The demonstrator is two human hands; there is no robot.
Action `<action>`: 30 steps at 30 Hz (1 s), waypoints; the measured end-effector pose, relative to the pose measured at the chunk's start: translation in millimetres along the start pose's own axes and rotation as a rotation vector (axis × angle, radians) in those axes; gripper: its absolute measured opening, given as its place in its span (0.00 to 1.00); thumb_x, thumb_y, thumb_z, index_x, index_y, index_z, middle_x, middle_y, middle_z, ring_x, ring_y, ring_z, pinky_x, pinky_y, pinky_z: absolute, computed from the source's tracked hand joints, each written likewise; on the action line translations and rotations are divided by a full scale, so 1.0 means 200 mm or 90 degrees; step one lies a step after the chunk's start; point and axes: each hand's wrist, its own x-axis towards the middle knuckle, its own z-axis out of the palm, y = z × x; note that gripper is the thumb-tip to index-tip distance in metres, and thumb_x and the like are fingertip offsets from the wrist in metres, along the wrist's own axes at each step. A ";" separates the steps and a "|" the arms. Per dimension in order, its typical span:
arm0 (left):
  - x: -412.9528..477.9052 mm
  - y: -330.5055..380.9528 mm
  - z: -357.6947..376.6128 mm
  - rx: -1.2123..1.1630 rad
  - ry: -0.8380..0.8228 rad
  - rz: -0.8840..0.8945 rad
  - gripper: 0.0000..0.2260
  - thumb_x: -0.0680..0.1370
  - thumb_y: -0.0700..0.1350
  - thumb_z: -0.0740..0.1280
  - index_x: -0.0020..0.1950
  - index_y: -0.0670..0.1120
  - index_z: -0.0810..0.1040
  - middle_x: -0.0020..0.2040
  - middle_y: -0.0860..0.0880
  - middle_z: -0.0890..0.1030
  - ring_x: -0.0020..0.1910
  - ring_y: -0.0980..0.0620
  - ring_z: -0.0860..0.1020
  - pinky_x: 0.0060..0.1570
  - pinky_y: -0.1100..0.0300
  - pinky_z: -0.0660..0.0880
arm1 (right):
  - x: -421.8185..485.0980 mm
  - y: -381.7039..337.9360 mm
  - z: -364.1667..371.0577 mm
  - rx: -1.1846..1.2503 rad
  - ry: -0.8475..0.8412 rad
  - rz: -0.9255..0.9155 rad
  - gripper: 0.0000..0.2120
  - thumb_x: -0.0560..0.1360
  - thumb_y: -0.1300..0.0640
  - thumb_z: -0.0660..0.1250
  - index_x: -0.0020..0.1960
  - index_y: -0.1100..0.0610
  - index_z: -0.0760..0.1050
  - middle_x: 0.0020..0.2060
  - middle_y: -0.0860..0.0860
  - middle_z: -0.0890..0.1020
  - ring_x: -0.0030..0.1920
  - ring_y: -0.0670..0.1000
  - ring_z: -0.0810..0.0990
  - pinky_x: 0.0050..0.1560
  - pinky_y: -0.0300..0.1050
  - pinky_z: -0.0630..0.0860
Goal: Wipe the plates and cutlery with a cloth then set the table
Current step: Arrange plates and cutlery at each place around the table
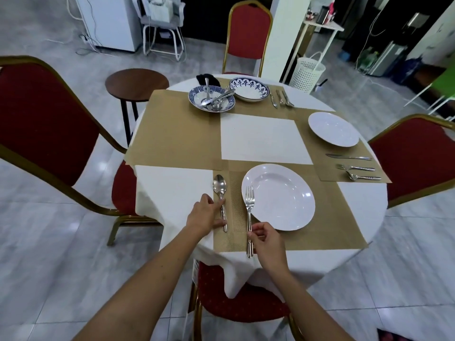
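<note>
A white plate [283, 200] lies on the near tan placemat [327, 232]. Left of it a spoon [219, 187] lies along the mat's left edge; my left hand [206, 215] rests on its handle with thumb and fingers around it. My right hand [267, 239] pinches the handle of a fork [249, 200], whose tines lie over the plate's left rim. A second white plate [333, 129] sits at the right place with a knife [348, 157], fork [355, 167] and spoon [362, 177] beside it. A dark cloth [209, 78] lies at the far edge.
At the far side, a blue patterned bowl [197, 96] holds several pieces of cutlery, beside a second patterned bowl [250, 91] and three more pieces of cutlery [282, 98]. Red chairs [44, 124] surround the round table; a small wooden stool [136, 83] stands at far left.
</note>
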 end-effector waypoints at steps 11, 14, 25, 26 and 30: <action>-0.02 0.02 -0.03 0.064 -0.024 0.037 0.32 0.76 0.57 0.66 0.77 0.54 0.56 0.75 0.55 0.58 0.67 0.46 0.61 0.56 0.51 0.74 | -0.01 0.01 0.00 -0.012 0.001 0.008 0.07 0.74 0.62 0.71 0.43 0.51 0.76 0.37 0.48 0.80 0.40 0.47 0.79 0.41 0.44 0.77; -0.02 0.02 -0.02 0.064 -0.022 0.038 0.32 0.76 0.57 0.66 0.77 0.53 0.56 0.75 0.56 0.58 0.67 0.46 0.61 0.56 0.51 0.74 | -0.01 0.01 0.01 -0.012 -0.003 0.013 0.06 0.74 0.62 0.71 0.43 0.53 0.76 0.38 0.49 0.80 0.40 0.48 0.79 0.40 0.44 0.77; -0.10 -0.15 -0.01 0.175 0.010 -0.038 0.37 0.78 0.66 0.50 0.78 0.47 0.41 0.78 0.46 0.39 0.77 0.46 0.39 0.73 0.46 0.40 | 0.07 -0.08 0.18 -0.092 0.010 0.010 0.04 0.75 0.60 0.70 0.50 0.55 0.80 0.40 0.48 0.82 0.42 0.47 0.79 0.43 0.33 0.72; -0.11 -0.17 0.00 0.178 -0.024 -0.045 0.38 0.77 0.67 0.49 0.78 0.46 0.38 0.78 0.46 0.37 0.76 0.46 0.36 0.73 0.45 0.39 | 0.08 -0.08 0.20 -0.112 0.032 0.009 0.05 0.75 0.60 0.69 0.51 0.56 0.80 0.41 0.49 0.83 0.43 0.47 0.80 0.44 0.35 0.71; -0.10 -0.18 0.02 0.181 -0.052 -0.046 0.39 0.77 0.68 0.47 0.77 0.47 0.35 0.77 0.47 0.34 0.76 0.45 0.35 0.73 0.44 0.38 | 0.09 -0.08 0.27 -0.185 0.097 -0.002 0.07 0.78 0.60 0.65 0.54 0.58 0.79 0.45 0.52 0.83 0.45 0.50 0.80 0.46 0.39 0.72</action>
